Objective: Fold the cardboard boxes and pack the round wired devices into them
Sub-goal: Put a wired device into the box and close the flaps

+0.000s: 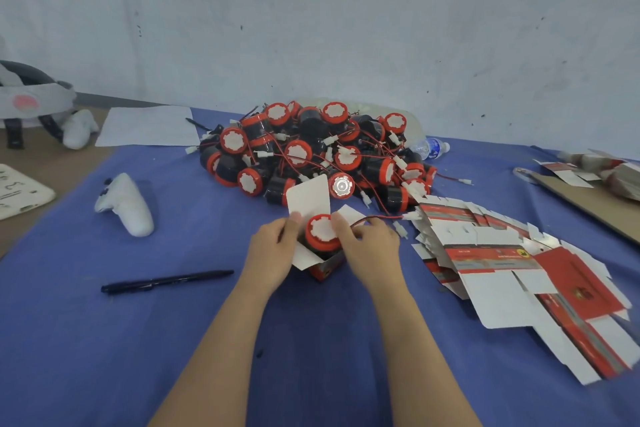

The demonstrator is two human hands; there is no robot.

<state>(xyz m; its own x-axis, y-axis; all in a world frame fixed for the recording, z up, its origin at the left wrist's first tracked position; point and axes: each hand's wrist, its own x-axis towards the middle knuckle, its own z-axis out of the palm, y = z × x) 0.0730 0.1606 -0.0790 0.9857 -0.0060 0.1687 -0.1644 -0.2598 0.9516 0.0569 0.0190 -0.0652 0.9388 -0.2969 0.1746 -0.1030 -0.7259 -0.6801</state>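
Device (321,231) is sitting halfway down in the open box (325,267), mid-desk (104,340), lid flap up. Left hand (273,253) grips the box's side, and right hand (370,250) is curled round the device, its red wire trailing off right. Big pile (311,149) of devices behind, flat boxes (519,270) to the right, pen (166,281) on the left.

**Bystanders around the blue cloth**

A blue cloth (104,340) covers most of the surface (41,156). A dark pen (166,282) lies on it at lower left, with a white controller (124,204) above it. In the upper left of the frame sit a grey headset (31,97), a second white controller (80,128) and a sheet of white paper (149,126), a second pen (197,124) at its right edge. A plastic water bottle (431,147) lies on its side right of centre. A brown cardboard sheet (595,208) runs off the right edge.
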